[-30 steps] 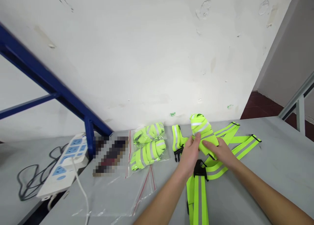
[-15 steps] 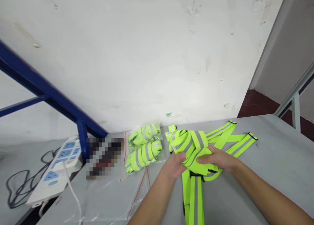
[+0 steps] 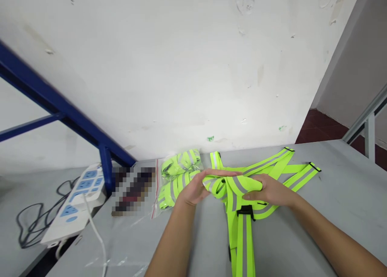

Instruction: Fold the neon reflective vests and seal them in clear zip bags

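Observation:
A folded bundle of fluorescent yellow-green reflective strap (image 3: 232, 187) with silver stripes is held between my two hands above the table. My left hand (image 3: 198, 187) is at its left end, with fingers laid straight along the far upper side and its thumb mostly hidden. On the right end, my right hand (image 3: 270, 190) pinches the bundle, thumb in front. Beneath and behind it a reflective strap harness (image 3: 245, 244) of the same colour lies spread out, with black buckles. One buckle (image 3: 245, 210) sits just below the bundle.
Left of my hands lie clear zip bags of folded yellow-green straps (image 3: 181, 162). A white power strip (image 3: 75, 200) with cables stands farther left by a blue metal frame (image 3: 105, 168). Behind the grey table (image 3: 332, 196) rises a white wall (image 3: 187, 75).
My left hand has shifted from the bundle's near side to its far upper side, fingers now straightened over it. The bundle is lower and flatter; the view has shifted slightly.

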`<state>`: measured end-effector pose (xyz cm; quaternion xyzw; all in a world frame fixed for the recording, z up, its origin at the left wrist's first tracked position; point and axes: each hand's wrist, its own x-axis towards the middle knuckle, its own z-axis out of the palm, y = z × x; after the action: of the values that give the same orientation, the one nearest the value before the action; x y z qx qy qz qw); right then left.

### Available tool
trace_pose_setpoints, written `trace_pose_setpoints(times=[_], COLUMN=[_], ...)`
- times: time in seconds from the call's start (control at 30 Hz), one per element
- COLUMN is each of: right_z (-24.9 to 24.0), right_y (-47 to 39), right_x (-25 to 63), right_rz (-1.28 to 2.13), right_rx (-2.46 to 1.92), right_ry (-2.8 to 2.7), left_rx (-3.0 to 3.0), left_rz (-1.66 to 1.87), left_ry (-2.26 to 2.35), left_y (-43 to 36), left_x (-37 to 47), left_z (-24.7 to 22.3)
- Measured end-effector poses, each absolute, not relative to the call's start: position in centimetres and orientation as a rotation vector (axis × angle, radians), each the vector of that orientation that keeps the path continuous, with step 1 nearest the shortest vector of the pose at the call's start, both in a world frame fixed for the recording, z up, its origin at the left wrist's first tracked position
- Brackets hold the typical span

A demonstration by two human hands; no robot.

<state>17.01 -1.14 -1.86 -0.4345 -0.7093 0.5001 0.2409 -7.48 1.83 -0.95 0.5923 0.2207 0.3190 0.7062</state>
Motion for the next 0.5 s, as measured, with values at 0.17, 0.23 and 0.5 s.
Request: trace_pose_setpoints(times=[0.17,0.23,0.5], right_z=[-2.7,-2.8,-1.2], right_y=[-1.0,-0.9,-0.8], right_x=[16.8,16.9,18.2], right_rz=[1.168,1.072,1.249], right_rx=[-1.304,-1.355,-1.279], right_ry=[-2.079,-2.102,-2.027], left_rx=[1.772,1.853,2.231], left_rz=[0.395,0.423,0.486], left_ry=[0.929,1.066,1.364], left_y=[1.3,0.9,1.1], left_x=[-8.1,-6.5,-2.1], left_z=[2.4,3.0,0.1])
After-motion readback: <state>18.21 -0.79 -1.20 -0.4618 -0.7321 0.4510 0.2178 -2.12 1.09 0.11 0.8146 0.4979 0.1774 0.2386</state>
